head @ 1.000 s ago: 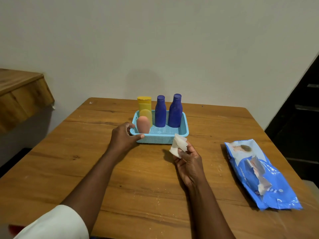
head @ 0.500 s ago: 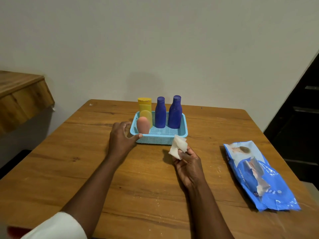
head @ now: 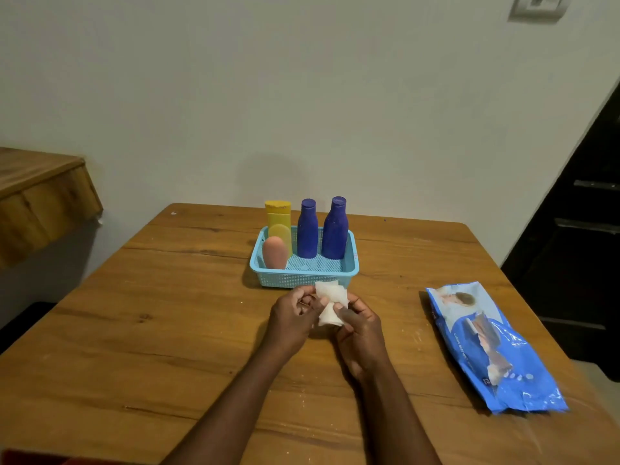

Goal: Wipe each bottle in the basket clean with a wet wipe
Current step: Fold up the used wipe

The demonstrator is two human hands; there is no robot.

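My fingertips are half hidden behind the wet wipe [head: 330, 303], pinched between my left hand [head: 292, 317] and right hand [head: 360, 327], just before the basket [head: 303, 275] of upright bottles [head: 307, 229].

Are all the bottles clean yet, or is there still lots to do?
Not yet, it seems. Done: one wet wipe is out of the blue wipes pack. In hand: the left hand and right hand both hold that wipe in front of the basket. Left: the yellow bottle, pink bottle and two blue bottles all stand in the basket, none being wiped.
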